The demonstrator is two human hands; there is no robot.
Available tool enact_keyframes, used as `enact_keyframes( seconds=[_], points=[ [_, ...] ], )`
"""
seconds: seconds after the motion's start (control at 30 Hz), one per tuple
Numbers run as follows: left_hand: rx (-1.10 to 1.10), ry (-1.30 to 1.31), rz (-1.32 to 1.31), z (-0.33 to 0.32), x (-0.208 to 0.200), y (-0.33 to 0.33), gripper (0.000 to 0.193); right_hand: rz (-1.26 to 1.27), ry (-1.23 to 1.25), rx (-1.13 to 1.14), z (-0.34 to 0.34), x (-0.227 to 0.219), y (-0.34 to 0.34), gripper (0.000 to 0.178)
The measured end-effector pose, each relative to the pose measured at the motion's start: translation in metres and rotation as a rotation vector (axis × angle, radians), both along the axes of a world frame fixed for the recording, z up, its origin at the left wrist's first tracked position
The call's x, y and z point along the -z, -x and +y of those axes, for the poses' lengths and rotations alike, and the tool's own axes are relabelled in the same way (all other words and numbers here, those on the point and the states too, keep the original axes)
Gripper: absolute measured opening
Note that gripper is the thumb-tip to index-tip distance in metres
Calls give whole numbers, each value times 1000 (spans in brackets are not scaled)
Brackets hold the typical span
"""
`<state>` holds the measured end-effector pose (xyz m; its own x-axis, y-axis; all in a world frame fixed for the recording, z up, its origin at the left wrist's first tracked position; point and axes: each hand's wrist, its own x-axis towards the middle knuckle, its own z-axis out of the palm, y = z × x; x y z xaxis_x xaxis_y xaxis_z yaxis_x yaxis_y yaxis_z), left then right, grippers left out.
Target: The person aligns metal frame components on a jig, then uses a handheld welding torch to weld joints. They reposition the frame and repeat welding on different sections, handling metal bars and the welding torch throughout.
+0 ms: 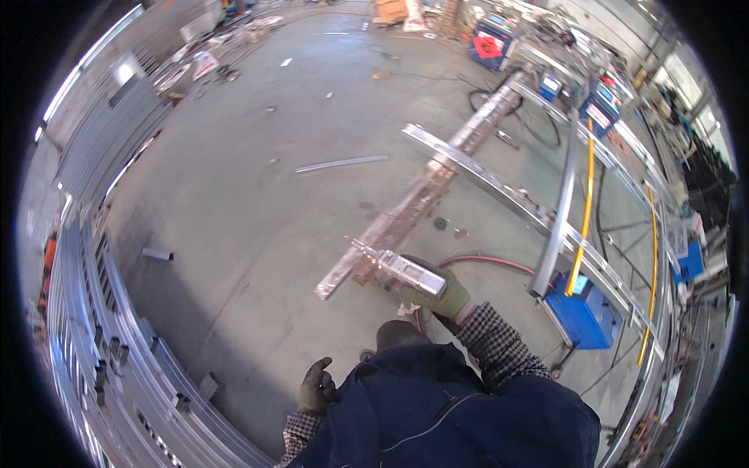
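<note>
In the head view, the only one, I watch a person stand at the near end of a long metal beam [417, 191], and I tell every place from that beam. The right hand [441, 295], in a green glove, is just to the right of the beam's near part. It is wrapped around the back of a silver tool [409, 273] and grips it. The tool sticks out of the grip to the left and a bit away from the person. Its long way goes across the beam, not along it, and its thin tip looks to be over the beam's near part. I cannot tell if the tip touches the metal or hangs above it. The left hand [316, 384], in a glove too, is back from the beam's near end, on the person's side. Its fingers are loosely bent, and I see nothing in them. So the right hand is much nearer to the tool and the beam. Farther up, a silver bar [488, 179] goes across the beam. A red hose [491, 257] and a blue box [587, 316] are to the right of the beam, and a thin strip [342, 164] lies on the floor to its left.
</note>
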<state>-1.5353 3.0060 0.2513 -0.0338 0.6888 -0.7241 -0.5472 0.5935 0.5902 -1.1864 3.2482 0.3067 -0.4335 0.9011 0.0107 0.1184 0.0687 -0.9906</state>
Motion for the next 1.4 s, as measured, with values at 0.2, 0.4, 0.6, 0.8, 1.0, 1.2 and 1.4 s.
enact_keyframes(
  seconds=[0.2, 0.4, 0.6, 0.8, 1.0, 1.2, 1.4],
  points=[
    [-148, 79, 14, -20, 23, 68, 55, -86, 152, 0, 82, 10, 75, 69],
    [-131, 96, 23, 36, 24, 154, 45, -216, 70, -10, 178, 51, 138, 73],
    [-36, 137, 152, 151, -19, 238, 39, -510, 120, 0, 237, 66, 192, 76],
    [40, 344, 43, 251, -24, 302, 34, -725, 177, -46, 241, 66, 205, 81],
    [419, 334, 49, 373, 13, 330, 35, -756, 162, 185, 216, 62, 212, 78],
    [829, 39, 143, 510, -1, 358, 32, -1084, 226, 320, 207, 43, 235, 81],
    [865, 201, -53, 639, -19, 331, 37, -1057, 306, 561, 185, 39, 246, 87]
  ],
)
